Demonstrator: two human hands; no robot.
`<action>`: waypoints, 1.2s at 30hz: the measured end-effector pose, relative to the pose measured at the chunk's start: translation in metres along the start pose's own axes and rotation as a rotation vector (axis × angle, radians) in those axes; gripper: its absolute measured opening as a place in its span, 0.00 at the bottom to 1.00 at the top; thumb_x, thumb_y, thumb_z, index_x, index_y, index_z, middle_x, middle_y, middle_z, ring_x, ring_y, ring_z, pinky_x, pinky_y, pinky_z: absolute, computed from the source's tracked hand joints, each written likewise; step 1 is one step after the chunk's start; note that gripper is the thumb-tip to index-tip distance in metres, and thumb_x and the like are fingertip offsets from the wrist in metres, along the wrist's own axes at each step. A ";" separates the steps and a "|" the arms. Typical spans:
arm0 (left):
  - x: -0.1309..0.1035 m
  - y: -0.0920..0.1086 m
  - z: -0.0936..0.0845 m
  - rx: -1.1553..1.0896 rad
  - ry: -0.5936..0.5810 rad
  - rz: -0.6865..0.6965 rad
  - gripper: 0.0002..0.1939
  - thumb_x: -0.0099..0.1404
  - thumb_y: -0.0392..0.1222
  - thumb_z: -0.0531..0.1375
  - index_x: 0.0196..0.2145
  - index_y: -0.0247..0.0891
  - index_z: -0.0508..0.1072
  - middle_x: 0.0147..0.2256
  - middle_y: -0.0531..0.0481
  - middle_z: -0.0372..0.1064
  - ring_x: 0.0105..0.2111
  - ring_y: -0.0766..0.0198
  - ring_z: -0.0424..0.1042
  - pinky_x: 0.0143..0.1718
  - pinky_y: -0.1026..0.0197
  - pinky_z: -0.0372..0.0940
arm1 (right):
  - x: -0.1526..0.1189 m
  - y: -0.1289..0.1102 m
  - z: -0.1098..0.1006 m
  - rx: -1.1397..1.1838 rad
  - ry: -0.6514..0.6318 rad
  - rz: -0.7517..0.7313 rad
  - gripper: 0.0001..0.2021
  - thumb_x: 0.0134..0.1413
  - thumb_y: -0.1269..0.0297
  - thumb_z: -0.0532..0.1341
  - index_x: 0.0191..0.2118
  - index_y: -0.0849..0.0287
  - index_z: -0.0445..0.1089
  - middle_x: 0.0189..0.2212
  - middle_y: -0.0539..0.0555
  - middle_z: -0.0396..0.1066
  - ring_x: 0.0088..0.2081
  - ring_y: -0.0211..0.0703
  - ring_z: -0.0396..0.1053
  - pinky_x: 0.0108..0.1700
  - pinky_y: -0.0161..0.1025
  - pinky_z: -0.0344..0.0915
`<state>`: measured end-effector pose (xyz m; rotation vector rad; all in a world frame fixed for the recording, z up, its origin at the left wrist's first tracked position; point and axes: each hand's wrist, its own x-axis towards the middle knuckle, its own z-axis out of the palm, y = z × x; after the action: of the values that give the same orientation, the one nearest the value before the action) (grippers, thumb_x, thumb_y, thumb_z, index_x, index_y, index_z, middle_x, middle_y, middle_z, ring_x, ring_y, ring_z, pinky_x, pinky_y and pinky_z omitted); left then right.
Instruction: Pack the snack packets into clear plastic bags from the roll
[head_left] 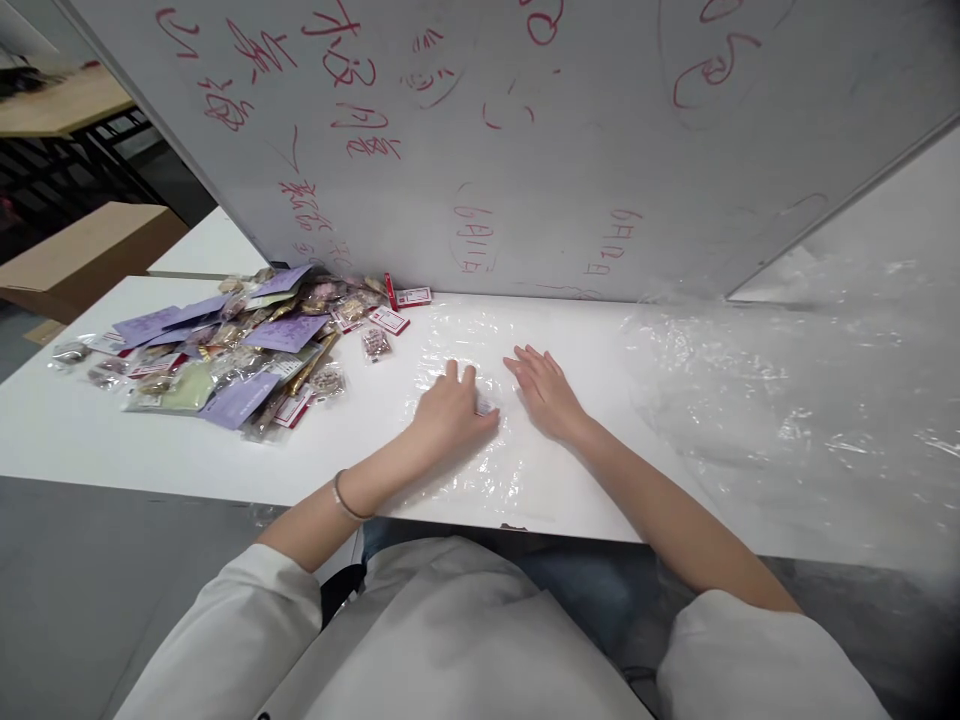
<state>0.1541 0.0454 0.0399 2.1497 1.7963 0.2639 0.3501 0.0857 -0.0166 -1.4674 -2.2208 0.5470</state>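
Note:
A sheet of clear plastic film or a flat clear bag [480, 480] lies on the white table in front of me. My left hand [450, 408] is over it, fingers bent and thumb out, closed around a small packet [484, 405] with a pale label. Most of that packet is hidden under the palm and fingers. To the right, my right hand [546, 393] rests palm down at the film's right edge with its fingers stretched out, holding nothing.
A pile of small packets, with purple cards [289, 332] and red-edged labels, covers the table's left part. A small clear packet [376, 343] lies beside it. A whiteboard [540, 170] stands behind. Crumpled clear plastic [810, 400] spreads at right. A cardboard box [90, 255] sits far left.

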 end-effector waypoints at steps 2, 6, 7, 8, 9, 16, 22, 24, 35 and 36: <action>0.001 0.013 0.013 0.117 -0.081 0.015 0.30 0.65 0.60 0.56 0.54 0.33 0.65 0.48 0.34 0.67 0.41 0.46 0.73 0.38 0.53 0.66 | -0.001 0.001 0.001 0.025 0.027 -0.012 0.33 0.71 0.50 0.33 0.64 0.59 0.65 0.67 0.59 0.57 0.71 0.48 0.47 0.72 0.55 0.39; 0.015 -0.001 0.004 0.203 -0.073 -0.022 0.37 0.70 0.66 0.46 0.61 0.31 0.59 0.46 0.34 0.71 0.40 0.46 0.75 0.37 0.53 0.65 | -0.002 0.003 0.003 -0.019 0.013 -0.045 0.33 0.71 0.47 0.36 0.64 0.61 0.64 0.68 0.62 0.56 0.71 0.52 0.45 0.71 0.58 0.38; 0.022 -0.011 -0.006 0.221 -0.022 -0.051 0.36 0.72 0.63 0.44 0.64 0.31 0.56 0.48 0.32 0.71 0.41 0.45 0.74 0.37 0.53 0.65 | -0.002 0.003 0.003 -0.031 0.000 -0.051 0.33 0.71 0.47 0.36 0.64 0.61 0.64 0.68 0.62 0.55 0.71 0.53 0.45 0.71 0.58 0.38; 0.031 -0.025 -0.018 0.237 0.060 -0.082 0.32 0.74 0.57 0.41 0.65 0.31 0.55 0.51 0.32 0.69 0.43 0.45 0.74 0.37 0.53 0.65 | -0.002 0.003 0.003 -0.041 -0.012 -0.055 0.33 0.71 0.47 0.36 0.65 0.61 0.63 0.68 0.62 0.55 0.71 0.53 0.44 0.71 0.58 0.38; 0.041 -0.040 -0.031 0.274 0.124 -0.104 0.27 0.75 0.49 0.40 0.64 0.30 0.57 0.53 0.31 0.68 0.47 0.45 0.73 0.38 0.52 0.65 | -0.002 0.003 0.002 -0.049 -0.022 -0.059 0.33 0.71 0.47 0.36 0.65 0.61 0.63 0.69 0.62 0.54 0.72 0.53 0.44 0.71 0.59 0.38; 0.106 -0.135 -0.086 0.553 -0.191 0.080 0.32 0.61 0.32 0.53 0.64 0.34 0.63 0.61 0.38 0.64 0.56 0.46 0.67 0.52 0.53 0.61 | 0.000 0.003 0.000 -0.076 -0.055 -0.086 0.32 0.71 0.49 0.36 0.66 0.61 0.61 0.69 0.61 0.53 0.72 0.52 0.44 0.71 0.58 0.39; 0.127 -0.136 -0.080 0.587 -0.264 0.135 0.31 0.58 0.29 0.55 0.61 0.36 0.68 0.61 0.40 0.65 0.56 0.46 0.65 0.49 0.56 0.61 | 0.000 0.004 0.000 -0.124 -0.073 -0.080 0.32 0.71 0.47 0.37 0.67 0.58 0.59 0.71 0.59 0.50 0.72 0.51 0.43 0.72 0.56 0.40; 0.130 -0.130 -0.077 0.604 -0.258 0.125 0.27 0.57 0.27 0.54 0.55 0.33 0.73 0.57 0.38 0.67 0.55 0.47 0.66 0.50 0.56 0.60 | 0.000 0.004 -0.001 -0.163 -0.092 -0.069 0.32 0.70 0.46 0.39 0.69 0.57 0.56 0.72 0.59 0.45 0.73 0.51 0.40 0.72 0.56 0.38; 0.062 -0.048 -0.078 0.055 -0.251 0.433 0.17 0.60 0.45 0.60 0.45 0.35 0.72 0.44 0.43 0.64 0.33 0.62 0.67 0.36 0.60 0.63 | 0.001 0.003 -0.001 -0.221 -0.108 -0.055 0.31 0.70 0.46 0.42 0.70 0.56 0.54 0.73 0.57 0.43 0.73 0.50 0.38 0.72 0.54 0.38; 0.052 -0.036 -0.069 0.025 -0.289 0.486 0.17 0.61 0.46 0.60 0.45 0.35 0.71 0.43 0.44 0.64 0.31 0.64 0.66 0.35 0.60 0.63 | 0.002 0.003 0.000 -0.223 -0.106 -0.056 0.31 0.70 0.46 0.42 0.70 0.56 0.54 0.72 0.58 0.43 0.73 0.50 0.38 0.72 0.54 0.38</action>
<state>0.1074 0.1105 0.0878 2.4681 1.1143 0.0347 0.3521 0.0883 -0.0178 -1.5093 -2.4648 0.3765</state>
